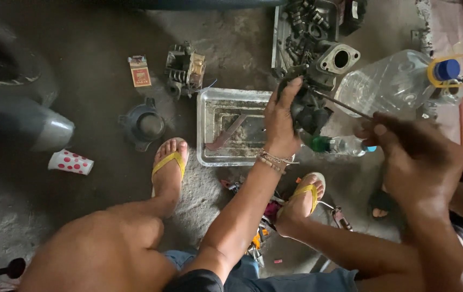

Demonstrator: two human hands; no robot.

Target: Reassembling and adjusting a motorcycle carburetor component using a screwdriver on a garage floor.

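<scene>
My left hand (281,116) grips a dark, greasy engine part (310,111) held above the floor, just right of a shallow metal tray (209,130). My right hand (412,154) is closed on a thin rod-like tool (342,105) whose tip reaches into the engine part. Beaded bracelets circle my left wrist. My feet in yellow sandals rest on the concrete, one (169,162) left of the tray and one (304,197) below it.
A flat blade lies in the tray. A clear jug with a blue cap (399,84) and a small bottle (339,145) sit at right. A metal tray of engine parts (312,32), another engine part (185,69), a dark funnel (144,125), a small box (139,70) and a dotted cup (70,162) lie around.
</scene>
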